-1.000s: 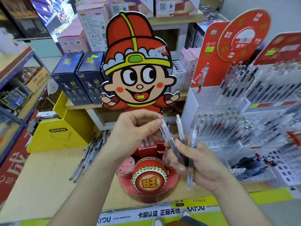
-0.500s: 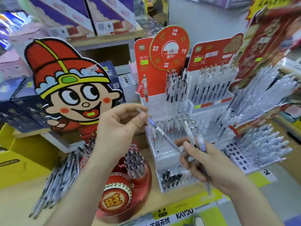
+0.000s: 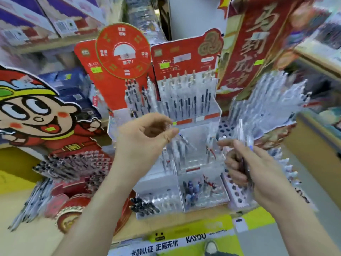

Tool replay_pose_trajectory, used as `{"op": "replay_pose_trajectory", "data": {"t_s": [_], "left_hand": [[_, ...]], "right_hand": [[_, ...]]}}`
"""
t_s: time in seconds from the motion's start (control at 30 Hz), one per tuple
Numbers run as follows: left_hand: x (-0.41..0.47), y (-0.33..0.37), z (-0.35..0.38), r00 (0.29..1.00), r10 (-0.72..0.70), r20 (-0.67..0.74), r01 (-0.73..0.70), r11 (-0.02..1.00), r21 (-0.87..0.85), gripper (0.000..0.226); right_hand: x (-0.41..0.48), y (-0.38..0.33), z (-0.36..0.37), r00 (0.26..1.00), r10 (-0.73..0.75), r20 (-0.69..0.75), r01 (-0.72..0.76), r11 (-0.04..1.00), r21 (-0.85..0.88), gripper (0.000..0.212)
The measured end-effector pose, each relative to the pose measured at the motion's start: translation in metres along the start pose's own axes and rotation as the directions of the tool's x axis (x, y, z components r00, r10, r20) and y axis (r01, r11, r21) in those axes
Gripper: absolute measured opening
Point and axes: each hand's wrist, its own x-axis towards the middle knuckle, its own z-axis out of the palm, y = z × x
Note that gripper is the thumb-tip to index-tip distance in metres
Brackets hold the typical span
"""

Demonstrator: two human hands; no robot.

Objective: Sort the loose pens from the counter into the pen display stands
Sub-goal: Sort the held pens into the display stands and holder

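The left hand [image 3: 145, 145] hovers in front of the clear display stand [image 3: 206, 118], level with its middle tier. Its grip is nearly closed: thumb and fingertips pinch one end of a clear pen [image 3: 184, 140], which slants down and away from the hand toward the stand's middle row of slots. The tip is blurred, so whether it touches a slot cannot be told.

The right hand [image 3: 258, 169] is to the right of the stand, near its front corner. Its grip is clenched round a small bundle of pens [image 3: 240, 130] — the barrels stick up above the fist and one dark end shows below it — with the forefinger stretched toward the stand.

In the stand's lowest tier, blue-capped pens [image 3: 191, 191] fill the right compartment and black pens [image 3: 144, 206] lie in the left one. Left of the stand is a red drum stand [image 3: 73, 213], and farther left loose pens [image 3: 31, 202] lie fanned out on the bench [image 3: 24, 241]. A cartoon cut-out [image 3: 36, 115] rises behind them.
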Motion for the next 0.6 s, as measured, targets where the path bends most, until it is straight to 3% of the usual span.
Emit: {"op": "replay_pose_trajectory", "data": {"t_s": [0.2,0.47,0.6], "left_hand": [[-0.010,-0.021,0.035,0.995,0.034,0.099,-0.065,0.945,0.320,0.013],[-0.012,-0.029,0.043,0.998,-0.058,0.028,0.043,0.926,0.376,0.015],[-0.012,-0.033,0.048,0.992,-0.076,0.099,0.027,0.905,0.424,0.013]], "right_hand": [[0.007,-0.002,-0.014,0.987,0.060,0.147,-0.046,0.994,-0.096,0.026],[0.015,0.000,-0.012,0.943,0.144,0.300,-0.112,0.986,-0.120,0.028],[0.018,0.002,-0.013,0.915,0.186,0.357,-0.159,0.982,-0.105,0.032]]}}
